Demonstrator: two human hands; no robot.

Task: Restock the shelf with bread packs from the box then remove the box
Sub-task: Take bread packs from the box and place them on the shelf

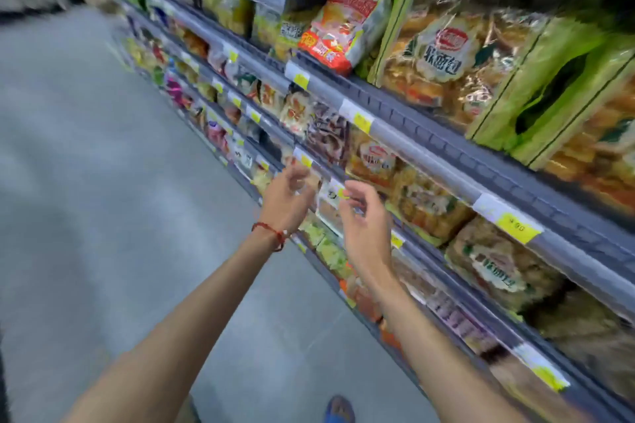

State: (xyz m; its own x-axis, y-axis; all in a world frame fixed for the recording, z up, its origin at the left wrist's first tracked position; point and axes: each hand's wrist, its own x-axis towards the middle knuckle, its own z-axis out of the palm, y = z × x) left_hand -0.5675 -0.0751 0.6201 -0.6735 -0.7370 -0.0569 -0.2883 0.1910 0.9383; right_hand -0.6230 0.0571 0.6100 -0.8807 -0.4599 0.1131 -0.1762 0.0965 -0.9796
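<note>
Both my arms reach forward toward a long grey shelf (426, 144) full of packaged goods. My left hand (287, 197), with a red thread at the wrist, hangs in the air with loosely curled fingers and holds nothing. My right hand (364, 220) is beside it, close to the lower shelf edge, fingers relaxed and empty. Clear bread packs (443, 55) with green trim stand on the upper shelf at right. More bread packs (494, 261) lie on the shelf below. No box is in view. The picture is blurred by motion.
An orange-red snack bag (340, 27) leans out over the upper shelf edge. Yellow price tags (515, 227) line the shelf rails. Grey aisle floor (86, 182) stretches to the left. A blue shoe (338, 410) shows at the bottom.
</note>
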